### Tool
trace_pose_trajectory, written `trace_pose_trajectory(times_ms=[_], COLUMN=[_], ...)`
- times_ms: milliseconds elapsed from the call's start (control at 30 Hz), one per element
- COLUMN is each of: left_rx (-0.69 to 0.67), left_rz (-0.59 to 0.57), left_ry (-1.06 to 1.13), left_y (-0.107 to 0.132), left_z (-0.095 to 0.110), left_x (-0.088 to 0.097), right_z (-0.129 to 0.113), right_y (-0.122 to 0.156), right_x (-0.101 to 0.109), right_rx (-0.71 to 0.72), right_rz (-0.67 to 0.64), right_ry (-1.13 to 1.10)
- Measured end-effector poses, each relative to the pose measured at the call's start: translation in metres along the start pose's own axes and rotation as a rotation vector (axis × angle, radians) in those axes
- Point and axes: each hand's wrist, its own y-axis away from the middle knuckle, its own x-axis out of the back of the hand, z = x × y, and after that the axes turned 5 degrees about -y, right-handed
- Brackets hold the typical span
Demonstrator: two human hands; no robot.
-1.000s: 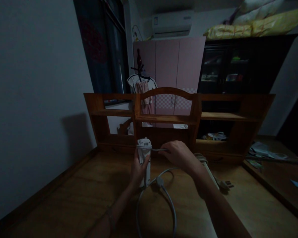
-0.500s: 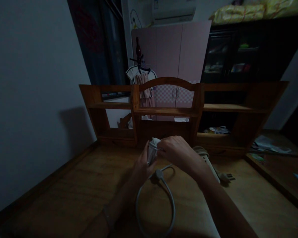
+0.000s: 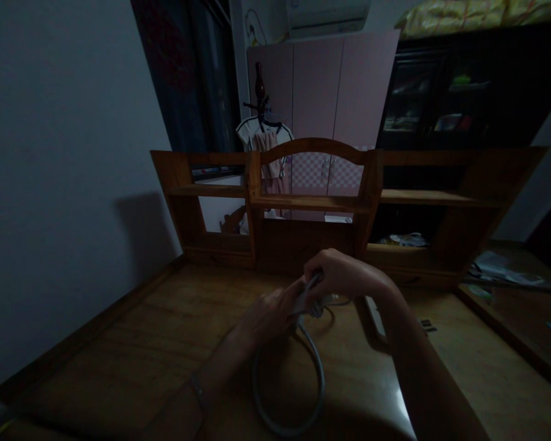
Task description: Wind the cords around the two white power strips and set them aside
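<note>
Head view: the left hand (image 3: 273, 309) has its fingers closed round a white power strip (image 3: 300, 301), mostly hidden, above the desk (image 3: 188, 318); a slack grip could let it twist or drop. Below, a loop of grey cord (image 3: 322, 375) lies on the desk and could kink or snag if tugged hard. Further right, the right hand (image 3: 337, 272) pinches cord in its fingers; loose turns could slip off. A second power strip (image 3: 375, 315), beside the right forearm, could be knocked.
</note>
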Motion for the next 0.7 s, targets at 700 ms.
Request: trace_pose_trajectory(times_ms=[700], left_rx=[0.189], left_rz=[0.294], left_ry=[0.161], left_y=[0.013], left_z=[-0.011], left_x=[-0.035], right_z=[0.042], right_y=[-0.030], right_x=[-0.016], right_rx=[0.032], right_rz=[-0.082], right_ry=[-0.643])
